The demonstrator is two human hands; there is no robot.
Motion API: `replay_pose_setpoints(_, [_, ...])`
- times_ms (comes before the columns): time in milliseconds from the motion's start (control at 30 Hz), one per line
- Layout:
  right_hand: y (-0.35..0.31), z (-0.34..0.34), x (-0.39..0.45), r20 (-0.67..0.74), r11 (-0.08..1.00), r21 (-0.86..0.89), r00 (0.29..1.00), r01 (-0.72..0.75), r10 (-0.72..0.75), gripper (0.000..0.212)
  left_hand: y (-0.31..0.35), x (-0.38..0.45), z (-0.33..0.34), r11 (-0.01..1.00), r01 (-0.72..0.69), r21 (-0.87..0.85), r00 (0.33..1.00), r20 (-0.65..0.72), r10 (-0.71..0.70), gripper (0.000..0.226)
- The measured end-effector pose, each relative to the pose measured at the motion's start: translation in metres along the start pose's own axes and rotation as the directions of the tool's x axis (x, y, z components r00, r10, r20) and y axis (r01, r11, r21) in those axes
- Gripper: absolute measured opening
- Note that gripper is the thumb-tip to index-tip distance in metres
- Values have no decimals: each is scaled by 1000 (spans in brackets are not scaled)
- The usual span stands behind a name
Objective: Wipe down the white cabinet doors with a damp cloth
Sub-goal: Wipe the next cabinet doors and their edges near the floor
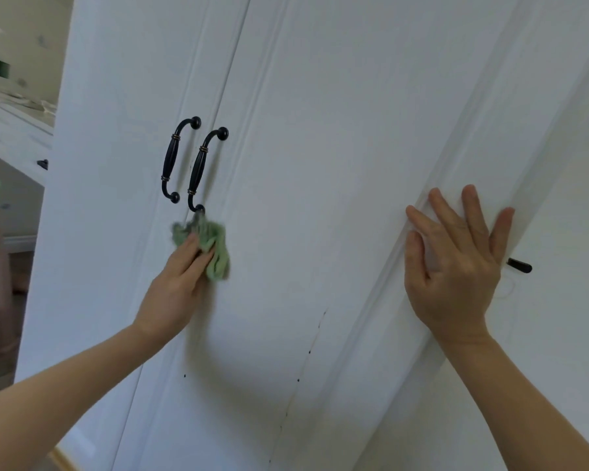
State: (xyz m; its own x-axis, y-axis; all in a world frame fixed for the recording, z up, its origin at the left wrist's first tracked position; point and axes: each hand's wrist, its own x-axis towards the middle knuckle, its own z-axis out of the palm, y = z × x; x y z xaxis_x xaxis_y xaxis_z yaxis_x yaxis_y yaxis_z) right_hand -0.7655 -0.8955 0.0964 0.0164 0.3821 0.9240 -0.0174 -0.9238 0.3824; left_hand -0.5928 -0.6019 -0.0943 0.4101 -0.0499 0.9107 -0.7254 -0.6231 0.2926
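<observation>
Tall white cabinet doors (320, 147) fill the view, tilted. Two black curved handles (198, 164) sit side by side at the seam between the left pair of doors. My left hand (177, 283) grips a crumpled green cloth (215, 246) and presses it against the door just below the right handle's lower end. My right hand (456, 266) lies flat with fingers spread on the raised moulding at the right edge of the door. It holds nothing.
Another black handle (521, 266) pokes out behind my right hand on the door to the right. Small dark specks (309, 351) run down the lower panel. At far left are a white drawer unit with black knobs (43, 163) and a room beyond.
</observation>
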Motion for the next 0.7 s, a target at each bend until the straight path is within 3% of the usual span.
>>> replay_pose_setpoints(100, [-3,-1,-2,-8,999,18,999,-41,41,22,-8,-21,-4,993,115,-30,993,23,-114,45])
replay_pose_setpoints(267, [-4,-6,-6,10,997,64,999,-38,37,20,17,35,-15,968,187,-169,974,-94,-204,34])
replay_pose_setpoints(367, [-4,-5,-6,-3,997,67,1000,-31,31,18,7,44,-15,951,262,-163,948,-138,-285,22])
replay_pose_setpoints(533, [-6,-3,-4,-14,998,60,999,-35,36,15,-8,3,-10,897,420,-137,900,-69,-431,21])
replay_pose_setpoints(700, [-7,-4,-5,-5,997,58,998,-57,57,16,40,17,-10,945,281,-169,951,-82,-298,18])
